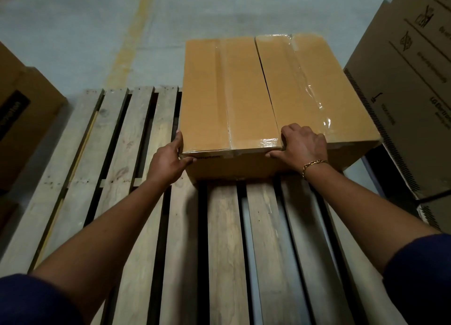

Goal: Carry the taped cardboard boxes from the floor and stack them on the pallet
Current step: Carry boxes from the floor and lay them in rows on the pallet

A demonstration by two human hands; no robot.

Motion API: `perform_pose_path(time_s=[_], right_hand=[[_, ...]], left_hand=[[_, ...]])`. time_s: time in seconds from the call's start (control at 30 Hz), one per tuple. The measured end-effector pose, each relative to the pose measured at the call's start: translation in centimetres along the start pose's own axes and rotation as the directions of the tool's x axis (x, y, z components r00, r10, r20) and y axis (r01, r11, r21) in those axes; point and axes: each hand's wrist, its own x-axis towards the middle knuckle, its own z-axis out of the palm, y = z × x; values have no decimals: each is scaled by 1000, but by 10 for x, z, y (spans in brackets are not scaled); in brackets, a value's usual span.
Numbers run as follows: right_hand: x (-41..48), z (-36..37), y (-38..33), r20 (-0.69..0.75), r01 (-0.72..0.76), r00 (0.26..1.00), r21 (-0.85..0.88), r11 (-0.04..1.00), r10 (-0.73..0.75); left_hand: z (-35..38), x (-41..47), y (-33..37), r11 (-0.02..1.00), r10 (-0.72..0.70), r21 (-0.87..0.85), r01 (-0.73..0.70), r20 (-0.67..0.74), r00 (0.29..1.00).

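Head view: taped cardboard box (268, 100) sits at the pallet's (224, 239) far right corner. Left hand (168, 162) clasps its near-left corner, right hand (302, 145) its near top edge. Best to push evenly, squaring it with the slats.

Partial "LG Electron…" print and handling pictograms on large carton (400, 85) at right, other print illegible
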Motion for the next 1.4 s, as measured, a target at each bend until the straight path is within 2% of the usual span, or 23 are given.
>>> perform_pose_path(time_s=[0.43, 1.2, 1.27, 1.4], right_hand=[[3, -6, -4, 21, -3, 1000, -53, 999, 4], [1, -2, -5, 28, -31, 999, 7, 999, 31], [0, -2, -2, 39, -24, 999, 18, 1000, 23], [-2, 0, 6, 63, -7, 998, 36, 999, 4]], left_hand=[[2, 8, 0, 1000, 22, 3, -22, -7, 1000], [0, 10, 0, 1000, 19, -11, -18, 53, 998], [-1, 8, 2, 998, 19, -54, -15, 75, 997], [-1, 6, 0, 965, -20, -256, 52, 125, 992]])
